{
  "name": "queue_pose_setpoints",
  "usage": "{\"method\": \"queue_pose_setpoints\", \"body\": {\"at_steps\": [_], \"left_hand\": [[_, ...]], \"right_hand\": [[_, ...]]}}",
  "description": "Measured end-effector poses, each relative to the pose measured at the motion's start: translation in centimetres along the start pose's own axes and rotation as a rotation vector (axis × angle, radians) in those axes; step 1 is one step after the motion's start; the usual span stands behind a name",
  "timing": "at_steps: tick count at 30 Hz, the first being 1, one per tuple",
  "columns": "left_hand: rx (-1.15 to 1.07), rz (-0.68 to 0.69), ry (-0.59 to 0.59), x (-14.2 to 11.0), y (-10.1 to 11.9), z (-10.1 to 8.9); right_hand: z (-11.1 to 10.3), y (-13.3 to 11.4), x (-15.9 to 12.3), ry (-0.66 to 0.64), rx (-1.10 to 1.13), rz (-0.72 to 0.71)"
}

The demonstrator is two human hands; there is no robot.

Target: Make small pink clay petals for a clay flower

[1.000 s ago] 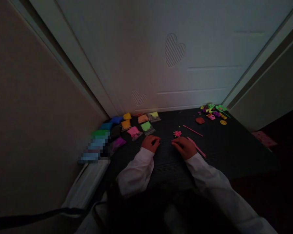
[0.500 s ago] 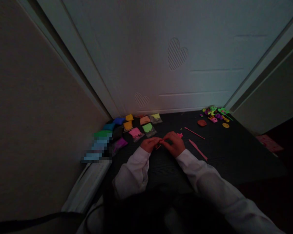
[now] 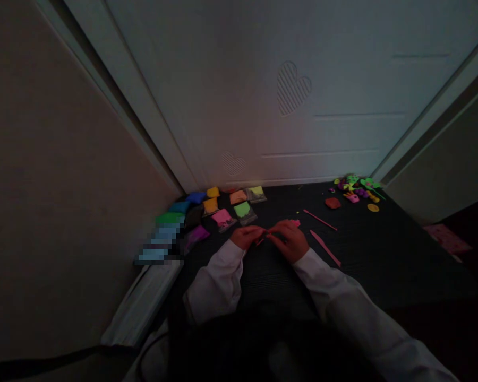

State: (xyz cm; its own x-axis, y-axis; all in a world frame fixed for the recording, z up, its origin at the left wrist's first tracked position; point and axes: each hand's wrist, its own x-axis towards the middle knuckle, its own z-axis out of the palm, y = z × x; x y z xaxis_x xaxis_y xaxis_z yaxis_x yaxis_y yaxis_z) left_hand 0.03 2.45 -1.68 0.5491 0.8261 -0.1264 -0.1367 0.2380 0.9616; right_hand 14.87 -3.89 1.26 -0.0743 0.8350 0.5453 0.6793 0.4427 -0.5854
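Note:
Over the dark table, my left hand (image 3: 247, 237) and my right hand (image 3: 290, 240) meet at the fingertips, both closed in a pinch. Between them is a small reddish piece of modelling clay (image 3: 267, 232), mostly covered by the fingers and dim. A short pinkish strip (image 3: 259, 242) shows just under my left fingers. Behind my right hand lies a bit of bright pink clay (image 3: 297, 223). To its right rest a thin pink modelling stick (image 3: 321, 219) and a pink plastic knife (image 3: 325, 248).
Several bags of coloured clay, including a pink bag (image 3: 223, 218) and a light green bag (image 3: 244, 210), lie at the back left. A red clay disc (image 3: 333, 203) and small colourful clay shapes (image 3: 352, 197) sit back right. A white door (image 3: 207, 95) borders the table's far edge.
My right hand has shifted slightly right and its fingers have come closer together at the pinch. The whole view has moved a little; the objects on the table stay put.

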Motion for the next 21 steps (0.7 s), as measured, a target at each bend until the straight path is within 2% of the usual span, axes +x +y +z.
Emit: {"method": "queue_pose_setpoints", "body": {"at_steps": [6,16,21], "left_hand": [[0.088,0.048,-0.059,-0.11,-0.28,-0.02],[-0.248,-0.113,-0.059,-0.46,0.05,0.85],[-0.346,-0.131,-0.044,-0.41,0.22,0.73]], "right_hand": [[0.27,0.17,-0.38,-0.037,0.010,-0.036],[0.34,0.15,-0.38,-0.040,0.000,-0.048],[0.23,-0.08,-0.38,-0.031,0.014,-0.026]]}}
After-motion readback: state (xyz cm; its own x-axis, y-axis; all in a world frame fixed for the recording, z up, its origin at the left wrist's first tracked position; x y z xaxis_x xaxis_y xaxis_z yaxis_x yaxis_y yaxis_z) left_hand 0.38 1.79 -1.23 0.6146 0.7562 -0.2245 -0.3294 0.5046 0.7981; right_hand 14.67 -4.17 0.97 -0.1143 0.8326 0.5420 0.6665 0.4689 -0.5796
